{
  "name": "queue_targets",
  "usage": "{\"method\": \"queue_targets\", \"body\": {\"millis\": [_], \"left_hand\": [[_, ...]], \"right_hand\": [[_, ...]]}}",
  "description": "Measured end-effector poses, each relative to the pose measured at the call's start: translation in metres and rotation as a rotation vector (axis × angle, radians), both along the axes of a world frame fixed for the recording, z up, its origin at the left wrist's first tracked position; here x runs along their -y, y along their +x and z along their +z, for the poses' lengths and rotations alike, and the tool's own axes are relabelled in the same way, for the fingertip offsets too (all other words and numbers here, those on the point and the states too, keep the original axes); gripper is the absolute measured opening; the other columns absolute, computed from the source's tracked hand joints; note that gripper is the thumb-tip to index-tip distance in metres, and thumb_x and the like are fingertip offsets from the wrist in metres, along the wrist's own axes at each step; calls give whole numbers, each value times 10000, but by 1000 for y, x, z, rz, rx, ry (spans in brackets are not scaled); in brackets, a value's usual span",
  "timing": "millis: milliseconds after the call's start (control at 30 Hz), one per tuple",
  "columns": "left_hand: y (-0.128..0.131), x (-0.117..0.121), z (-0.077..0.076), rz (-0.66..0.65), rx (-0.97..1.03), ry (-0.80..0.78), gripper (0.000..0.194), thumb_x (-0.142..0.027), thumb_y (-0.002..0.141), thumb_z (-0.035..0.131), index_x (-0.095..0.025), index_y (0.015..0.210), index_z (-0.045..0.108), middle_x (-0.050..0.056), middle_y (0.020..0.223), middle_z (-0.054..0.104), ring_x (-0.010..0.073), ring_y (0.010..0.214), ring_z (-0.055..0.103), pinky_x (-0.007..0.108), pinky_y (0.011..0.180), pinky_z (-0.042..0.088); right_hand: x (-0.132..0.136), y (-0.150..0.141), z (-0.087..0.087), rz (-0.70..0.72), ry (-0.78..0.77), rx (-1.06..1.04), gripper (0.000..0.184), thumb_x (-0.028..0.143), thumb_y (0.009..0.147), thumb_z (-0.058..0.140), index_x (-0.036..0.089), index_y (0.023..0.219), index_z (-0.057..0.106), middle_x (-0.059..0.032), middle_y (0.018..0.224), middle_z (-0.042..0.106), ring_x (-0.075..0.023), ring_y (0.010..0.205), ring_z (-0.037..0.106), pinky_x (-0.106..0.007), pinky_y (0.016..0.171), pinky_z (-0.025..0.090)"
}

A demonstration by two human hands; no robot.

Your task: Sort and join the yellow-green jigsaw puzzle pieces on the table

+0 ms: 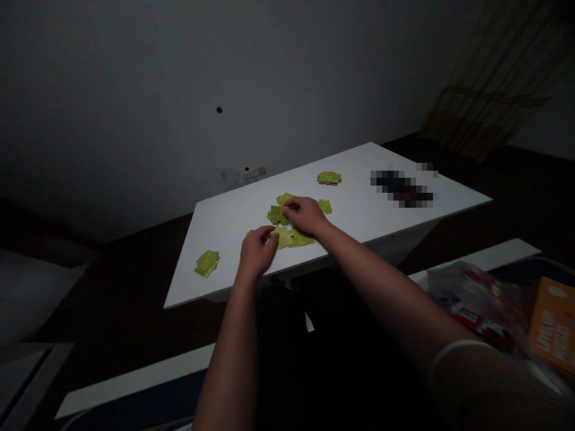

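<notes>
At frame centre, the right hand [305,214] seems, in this dimness, to pinch a green puzzle piece [277,215]; the left hand [259,250], loosely open, curls by lighter pieces [284,238] below. Likely fitting; next calls for alignment.

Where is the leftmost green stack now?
In the head view, the leftmost green stack lies on the white table, near its left edge, left of the left hand.

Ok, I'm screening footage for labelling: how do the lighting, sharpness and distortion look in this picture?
Head view: dim overall, the white table brightest, lower middle nearly black. Head view: the yellow-green jigsaw pieces show clear outlines but faint surface detail. Head view: likely wide-angle stretch, the forearms looming toward the lower edge; a pixelated patch masks something at the table's right.
</notes>
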State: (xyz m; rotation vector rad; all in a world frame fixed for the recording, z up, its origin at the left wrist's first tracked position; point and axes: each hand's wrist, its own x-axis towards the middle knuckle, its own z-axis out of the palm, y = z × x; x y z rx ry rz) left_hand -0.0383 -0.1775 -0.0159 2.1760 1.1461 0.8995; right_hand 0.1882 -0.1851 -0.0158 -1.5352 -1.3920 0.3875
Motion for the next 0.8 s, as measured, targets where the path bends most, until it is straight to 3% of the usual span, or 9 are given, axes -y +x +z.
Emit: {"method": "queue_targets", "body": {"millis": [167,300,533,800], "left_hand": [[1,-2,2,71,20,85,245,-369,958,756,-222,1136,839,134,1133,816,310,1038,721,504,1007,570],[1,-3,2,90,69,65,207,-403,974,759,-229,1060,829,124,1082,807,296,1006,709,475,970,566],[-3,-6,-2,82,139,12,224,-423,1016,719,-229,1050,826,101,1015,810,267,942,713,428,914,564],[-3,-5,2,144,306,-56,256,-436,1008,702,-194,1017,782,69,936,798,229,846,715,346,801,567]], "right_hand": [[-1,2,1,9,60,-155,146,262,949,762,218,1022,880,-68,984,867,-235,906,786,-378,878,602],[2,-1,5,105,75,-218,200,239,960,730,217,1086,883,-90,1084,871,-232,961,797,-386,927,616],[8,-3,8,211,55,-138,195,190,935,703,207,1069,843,-34,902,814,-208,877,742,-367,885,588],[13,-7,5,354,0,-5,80,195,901,754,222,905,829,-30,897,818,-200,865,746,-357,873,569]]}}
